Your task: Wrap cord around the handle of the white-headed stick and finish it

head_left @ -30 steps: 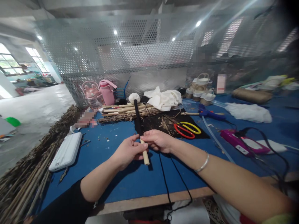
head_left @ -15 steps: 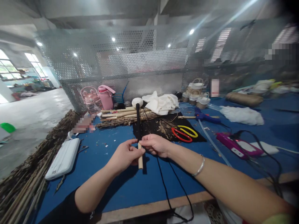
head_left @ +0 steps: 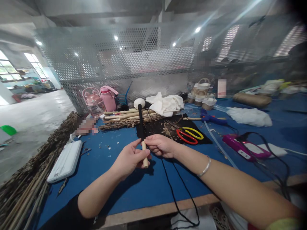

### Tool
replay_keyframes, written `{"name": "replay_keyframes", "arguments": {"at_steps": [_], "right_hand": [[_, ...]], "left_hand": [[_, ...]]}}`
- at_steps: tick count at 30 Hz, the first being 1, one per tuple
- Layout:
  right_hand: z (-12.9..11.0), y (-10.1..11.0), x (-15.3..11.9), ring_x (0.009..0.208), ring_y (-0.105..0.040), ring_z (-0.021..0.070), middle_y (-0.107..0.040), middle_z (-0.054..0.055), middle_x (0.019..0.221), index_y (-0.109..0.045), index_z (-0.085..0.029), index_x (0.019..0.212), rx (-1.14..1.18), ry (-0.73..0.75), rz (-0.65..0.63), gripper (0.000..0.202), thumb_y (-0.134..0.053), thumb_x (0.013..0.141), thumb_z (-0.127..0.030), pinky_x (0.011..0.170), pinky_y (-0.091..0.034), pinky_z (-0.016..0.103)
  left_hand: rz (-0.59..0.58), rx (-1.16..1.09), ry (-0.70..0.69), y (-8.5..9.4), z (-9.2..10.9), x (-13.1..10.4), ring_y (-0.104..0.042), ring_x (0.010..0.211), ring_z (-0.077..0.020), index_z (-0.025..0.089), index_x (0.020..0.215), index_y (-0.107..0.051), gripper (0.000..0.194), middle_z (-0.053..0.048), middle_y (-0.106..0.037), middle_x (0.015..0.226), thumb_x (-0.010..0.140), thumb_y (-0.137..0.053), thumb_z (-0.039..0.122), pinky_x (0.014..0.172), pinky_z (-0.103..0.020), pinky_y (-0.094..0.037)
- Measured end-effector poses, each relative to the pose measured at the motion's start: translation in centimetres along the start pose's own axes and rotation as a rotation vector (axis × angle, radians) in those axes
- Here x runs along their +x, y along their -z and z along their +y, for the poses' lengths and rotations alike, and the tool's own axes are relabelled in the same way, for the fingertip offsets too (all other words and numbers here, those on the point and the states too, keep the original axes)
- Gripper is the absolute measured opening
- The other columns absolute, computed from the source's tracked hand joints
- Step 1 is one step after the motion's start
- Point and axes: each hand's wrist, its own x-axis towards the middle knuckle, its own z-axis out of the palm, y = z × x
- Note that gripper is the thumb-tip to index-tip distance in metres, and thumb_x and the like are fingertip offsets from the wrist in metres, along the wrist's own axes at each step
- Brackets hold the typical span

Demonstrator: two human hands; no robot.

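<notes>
My left hand (head_left: 129, 159) is closed around the bare wooden lower end of a round stick (head_left: 145, 160), its thumb lying across the front. The stick slants away from me; its upper length is covered in black wrapping (head_left: 141, 123), and a white rounded head (head_left: 139, 103) sits at its far end. Where the black wrapping meets bare wood, my right hand (head_left: 160, 145) pinches a black cord (head_left: 169, 185). Two strands of this cord hang from under that hand over the table edge. The fingertips partly hide the spot where cord and stick meet.
Red-and-yellow-handled scissors (head_left: 189, 135) lie on a black cloth (head_left: 157, 129). Behind are bundled stalks (head_left: 120, 118) and white cloth (head_left: 165, 103). A blue glue gun (head_left: 213, 118) and purple power strip (head_left: 246, 147) lie right; a white power bank (head_left: 65, 161) and dry stalks (head_left: 26, 195) lie left.
Both hands and the stick have risen slightly. The white head shows a little higher and further left, and the stick's near end has moved up. Both grips look the same.
</notes>
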Motion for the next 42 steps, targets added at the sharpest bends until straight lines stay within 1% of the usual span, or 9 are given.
{"name": "replay_keyframes", "arguments": {"at_steps": [4,7,12,18,22,25,32,37,42], "right_hand": [[-0.4,0.2,-0.4,0.036,-0.010,0.0017,-0.025,-0.014,0.041,-0.047,-0.017,0.072,0.032,-0.046,-0.098,0.028,-0.067,0.073,-0.036,0.033,-0.007,0.014],[-0.2,-0.2,-0.4,0.036,-0.011,0.0013,-0.025,-0.013,0.041,-0.044,-0.017,0.068,-0.023,-0.017,-0.028,0.033,-0.069,0.070,-0.038,0.032,-0.008,0.015],[0.4,-1.0,0.0,0.033,-0.017,0.0015,-0.029,-0.012,0.039,-0.042,-0.017,0.062,-0.174,-0.021,0.117,0.038,-0.068,0.070,-0.045,0.031,-0.010,0.016],[0.0,0.0,-0.1,0.035,-0.012,0.0016,-0.026,-0.014,0.041,-0.045,-0.017,0.069,-0.092,-0.035,0.012,0.033,-0.068,0.071,-0.041,0.032,-0.008,0.015],[-0.1,0.3,-0.2,0.035,-0.010,0.0019,-0.024,-0.014,0.039,-0.044,-0.018,0.069,-0.025,-0.080,-0.042,0.032,-0.067,0.072,-0.039,0.032,-0.006,0.015],[0.2,0.0,-0.1,0.034,-0.011,0.0017,-0.025,-0.014,0.038,-0.042,-0.018,0.067,-0.050,-0.071,0.000,0.033,-0.067,0.072,-0.038,0.032,-0.006,0.016],[0.6,-0.6,0.1,0.033,-0.013,0.0016,-0.027,-0.013,0.039,-0.042,-0.018,0.065,-0.106,-0.041,0.057,0.035,-0.068,0.070,-0.041,0.031,-0.009,0.015],[0.0,-0.1,-0.1,0.034,-0.013,0.0018,-0.027,-0.014,0.039,-0.048,-0.016,0.073,-0.038,-0.045,-0.042,0.028,-0.067,0.073,-0.038,0.032,-0.008,0.014],[0.3,-0.3,0.0,0.033,-0.013,0.0015,-0.027,-0.014,0.038,-0.042,-0.018,0.068,-0.031,-0.036,0.002,0.031,-0.068,0.071,-0.034,0.031,-0.008,0.014]], "left_hand": [[-0.083,-0.092,0.015,-0.5,0.3,-0.5,-0.065,0.061,-0.0135,0.018,0.140,-0.021,0.081,-0.009,-0.069,0.082,0.075,-0.068,0.030,0.052,-0.021,-0.049],[-0.116,-0.013,0.031,-0.3,0.2,-0.4,-0.064,0.061,-0.0144,0.017,0.137,-0.028,0.076,-0.010,-0.068,0.084,0.074,-0.068,0.034,0.048,-0.020,-0.047],[-0.037,0.181,0.013,0.2,-0.5,0.2,-0.054,0.048,-0.0083,0.011,0.124,-0.045,0.065,-0.002,-0.063,0.064,0.070,-0.072,0.034,0.045,-0.019,-0.045],[-0.057,-0.009,0.069,0.3,0.0,0.3,-0.061,0.053,-0.0124,0.011,0.137,-0.026,0.078,-0.006,-0.067,0.071,0.074,-0.069,0.027,0.049,-0.022,-0.048],[-0.140,-0.099,0.062,0.4,0.2,0.1,-0.066,0.063,-0.0151,0.013,0.132,-0.031,0.068,-0.012,-0.068,0.083,0.076,-0.067,0.025,0.054,-0.024,-0.050],[-0.171,-0.075,0.064,0.3,0.0,0.1,-0.066,0.065,-0.0161,0.014,0.125,-0.038,0.059,-0.013,-0.067,0.087,0.075,-0.068,0.028,0.052,-0.023,-0.050],[-0.019,0.080,0.057,0.1,0.0,0.4,-0.056,0.047,-0.0092,0.012,0.126,-0.042,0.067,-0.001,-0.063,0.064,0.070,-0.073,0.028,0.046,-0.019,-0.047],[-0.095,-0.060,0.042,0.3,0.3,0.4,-0.066,0.066,-0.0151,0.013,0.119,-0.047,0.052,-0.011,-0.068,0.084,0.074,-0.070,0.026,0.056,-0.023,-0.053],[-0.134,-0.072,0.089,0.4,0.3,0.3,-0.067,0.072,-0.0179,0.013,0.117,-0.047,0.050,-0.014,-0.067,0.092,0.074,-0.069,0.026,0.057,-0.026,-0.054]]}}
